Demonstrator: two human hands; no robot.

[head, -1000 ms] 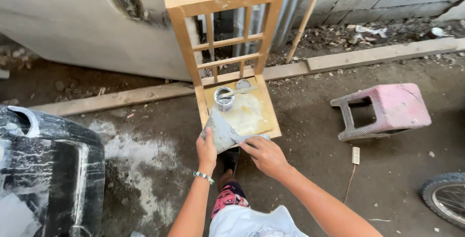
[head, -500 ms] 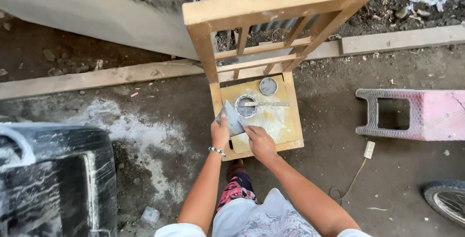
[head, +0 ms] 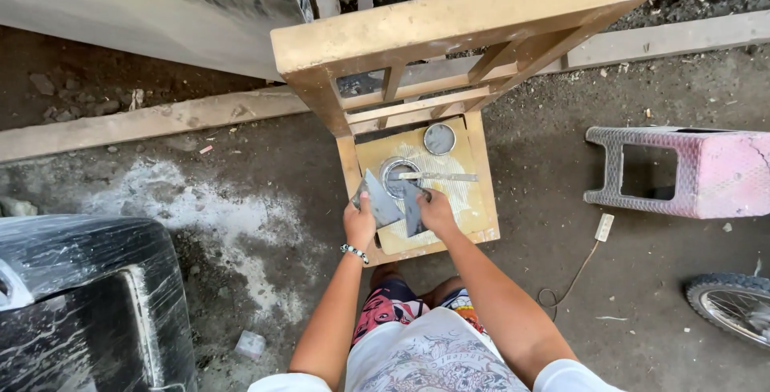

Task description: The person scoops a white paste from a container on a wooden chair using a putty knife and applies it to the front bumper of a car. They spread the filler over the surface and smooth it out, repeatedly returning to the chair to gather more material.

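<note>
Pale yellow wood fills the middle of my view: a wooden chair (head: 449, 19) stands on the dirt floor with its back toward the top of the frame and its flat seat just ahead of my knees. My left hand (head: 358, 224) is closed around a flat grey metal scraper blade (head: 378, 198), gripping it at its lower end so that the blade tilts up over the left part of the seat. My right hand (head: 437, 212) is closed on a second flat grey putty blade (head: 412, 208), held just beside the first one; the two blades look to be touching or nearly so, but I cannot tell which. Right behind both blades sits a small round open metal can (head: 395, 174) on the seat, with a thin flat metal stick (head: 437, 176) lying across its rim and pointing right. The can's round grey lid (head: 439, 139) lies apart from it, nearer the chair back. A pink plastic stool (head: 706, 171) lies on its side well off to the right, and a bicycle tyre (head: 734, 304) shows at the lower right. A black panel wrapped in clear plastic (head: 80, 296) fills the lower left corner.
</note>
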